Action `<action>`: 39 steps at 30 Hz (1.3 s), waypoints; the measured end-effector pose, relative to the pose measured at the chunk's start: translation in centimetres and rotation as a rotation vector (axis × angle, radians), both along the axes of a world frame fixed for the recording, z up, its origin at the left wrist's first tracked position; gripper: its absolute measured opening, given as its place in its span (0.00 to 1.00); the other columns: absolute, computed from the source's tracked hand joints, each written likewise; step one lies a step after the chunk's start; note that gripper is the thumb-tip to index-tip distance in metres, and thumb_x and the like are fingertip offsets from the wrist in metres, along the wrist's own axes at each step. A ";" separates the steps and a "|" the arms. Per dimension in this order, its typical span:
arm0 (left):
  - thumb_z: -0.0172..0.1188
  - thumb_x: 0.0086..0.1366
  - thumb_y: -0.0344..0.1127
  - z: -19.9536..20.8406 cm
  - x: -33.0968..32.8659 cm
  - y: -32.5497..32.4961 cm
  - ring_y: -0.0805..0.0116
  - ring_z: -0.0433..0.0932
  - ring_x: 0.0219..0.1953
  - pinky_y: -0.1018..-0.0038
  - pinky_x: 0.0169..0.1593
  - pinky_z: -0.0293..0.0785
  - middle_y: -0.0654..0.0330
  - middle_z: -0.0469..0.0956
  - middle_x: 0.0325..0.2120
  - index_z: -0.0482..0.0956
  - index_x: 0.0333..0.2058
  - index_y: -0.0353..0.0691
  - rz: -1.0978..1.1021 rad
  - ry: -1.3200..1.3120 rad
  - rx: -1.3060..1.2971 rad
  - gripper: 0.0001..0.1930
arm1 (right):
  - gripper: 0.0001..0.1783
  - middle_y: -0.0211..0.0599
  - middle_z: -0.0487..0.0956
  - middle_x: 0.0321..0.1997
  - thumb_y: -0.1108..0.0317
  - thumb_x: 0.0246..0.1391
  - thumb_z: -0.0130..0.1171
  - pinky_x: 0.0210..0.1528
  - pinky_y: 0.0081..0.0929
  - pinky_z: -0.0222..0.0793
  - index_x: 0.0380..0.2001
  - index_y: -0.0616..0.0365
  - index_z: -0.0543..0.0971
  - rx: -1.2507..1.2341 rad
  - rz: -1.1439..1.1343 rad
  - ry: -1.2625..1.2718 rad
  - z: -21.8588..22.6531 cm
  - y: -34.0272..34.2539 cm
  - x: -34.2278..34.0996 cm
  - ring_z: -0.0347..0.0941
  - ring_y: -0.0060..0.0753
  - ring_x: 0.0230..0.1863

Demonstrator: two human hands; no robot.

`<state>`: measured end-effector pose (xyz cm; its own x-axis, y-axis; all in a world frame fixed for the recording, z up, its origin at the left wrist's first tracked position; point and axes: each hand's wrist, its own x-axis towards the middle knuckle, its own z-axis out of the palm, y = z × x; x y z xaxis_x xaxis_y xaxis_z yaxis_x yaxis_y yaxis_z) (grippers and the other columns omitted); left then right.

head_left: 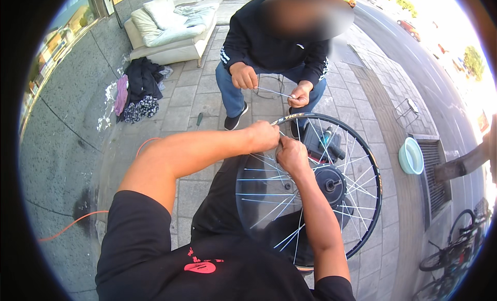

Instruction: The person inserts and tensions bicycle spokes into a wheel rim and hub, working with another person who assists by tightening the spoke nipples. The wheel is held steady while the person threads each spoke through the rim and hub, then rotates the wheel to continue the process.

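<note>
A spoked wheel with a black rim leans across my lap, silver spokes fanning from its dark hub motor. My left hand is closed around the rim at the upper left. Just beside it, my right hand is closed among the spokes, its fingertips close to my left hand. What my right fingers pinch is hidden behind the hand. Facing me, a seated co-worker in a dark jacket holds a thin metal spoke between both hands, beyond the rim.
Behind the spokes lie a teal-and-black power drill and a dark case. A green-handled tool lies on the paving. Clothes are heaped by the wall, near a pale sofa. A mint basin stands right; an orange cable runs left.
</note>
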<state>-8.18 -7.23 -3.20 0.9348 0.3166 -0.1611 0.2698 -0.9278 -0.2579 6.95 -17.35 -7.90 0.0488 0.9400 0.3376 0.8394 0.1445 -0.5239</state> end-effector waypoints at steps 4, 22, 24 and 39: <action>0.59 0.71 0.39 1.4 0.6 -0.3 0.42 0.90 0.39 0.52 0.41 0.87 0.41 0.86 0.39 0.84 0.41 0.29 0.094 0.024 -0.152 0.15 | 0.07 0.62 0.85 0.35 0.71 0.56 0.58 0.46 0.59 0.79 0.31 0.62 0.83 0.004 -0.003 0.011 0.3 0.0 -0.2 0.84 0.68 0.38; 0.61 0.68 0.37 0.0 0.1 -0.1 0.41 0.90 0.40 0.54 0.43 0.88 0.42 0.85 0.40 0.85 0.39 0.28 0.067 -0.005 -0.083 0.14 | 0.07 0.62 0.85 0.35 0.72 0.56 0.58 0.46 0.59 0.79 0.32 0.62 0.83 -0.001 -0.013 0.006 0.5 -0.1 -0.5 0.84 0.68 0.38; 0.60 0.68 0.36 0.6 0.1 -0.1 0.41 0.90 0.40 0.54 0.43 0.88 0.43 0.85 0.40 0.85 0.38 0.28 0.064 -0.011 -0.041 0.14 | 0.07 0.62 0.85 0.35 0.72 0.55 0.57 0.46 0.59 0.79 0.32 0.63 0.83 0.031 -0.001 -0.001 0.1 0.2 -0.2 0.84 0.68 0.38; 0.58 0.72 0.43 0.9 1.9 0.8 0.42 0.90 0.43 0.50 0.45 0.86 0.42 0.87 0.41 0.81 0.45 0.26 0.045 0.166 -0.139 0.21 | 0.07 0.61 0.85 0.32 0.70 0.57 0.59 0.44 0.59 0.79 0.30 0.61 0.84 0.036 -0.017 0.048 0.6 -0.2 -0.4 0.84 0.68 0.36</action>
<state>-6.33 -6.39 -2.35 0.8771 0.3214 -0.3570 0.2762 -0.9455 -0.1726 6.52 -17.55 -7.26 0.0819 0.9264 0.3676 0.8160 0.1494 -0.5584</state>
